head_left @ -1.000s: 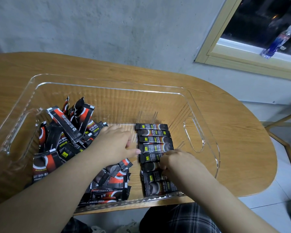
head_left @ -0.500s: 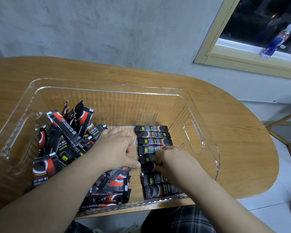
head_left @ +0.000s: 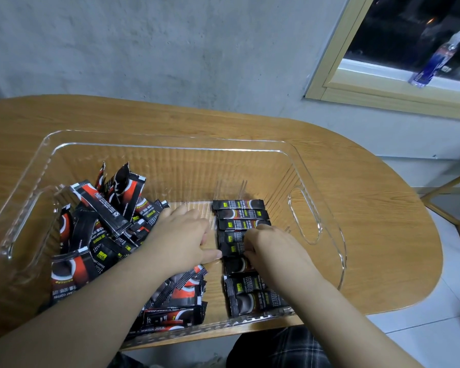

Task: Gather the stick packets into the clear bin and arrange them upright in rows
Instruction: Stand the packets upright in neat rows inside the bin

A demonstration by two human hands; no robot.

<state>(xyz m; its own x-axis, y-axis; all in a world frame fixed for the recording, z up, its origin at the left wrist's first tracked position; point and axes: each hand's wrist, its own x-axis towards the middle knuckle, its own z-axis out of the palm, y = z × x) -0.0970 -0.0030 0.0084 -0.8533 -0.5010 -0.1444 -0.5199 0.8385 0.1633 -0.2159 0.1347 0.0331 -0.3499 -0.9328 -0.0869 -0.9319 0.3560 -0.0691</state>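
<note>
A clear bin [head_left: 304, 216] stands on the wooden table. A loose pile of black-and-red stick packets [head_left: 96, 235] fills its left half. On the right a row of black stick packets [head_left: 241, 212] lies side by side, running from the middle toward the near wall. My left hand [head_left: 181, 240] lies palm down between pile and row, its thumb tip touching the left end of a row packet. My right hand [head_left: 271, 248] is over the middle of the row, its curled fingers pinching a packet there. The packets under that hand are hidden.
The oval wooden table [head_left: 369, 221] ends just right of the bin. A concrete wall rises behind it. A blue bottle [head_left: 433, 62] stands on the window sill at the upper right. A wooden chair frame [head_left: 452, 208] shows at the right edge.
My right hand has moved further along the row, away from me, onto a middle packet. My left hand has stayed beside the row, thumb against it.
</note>
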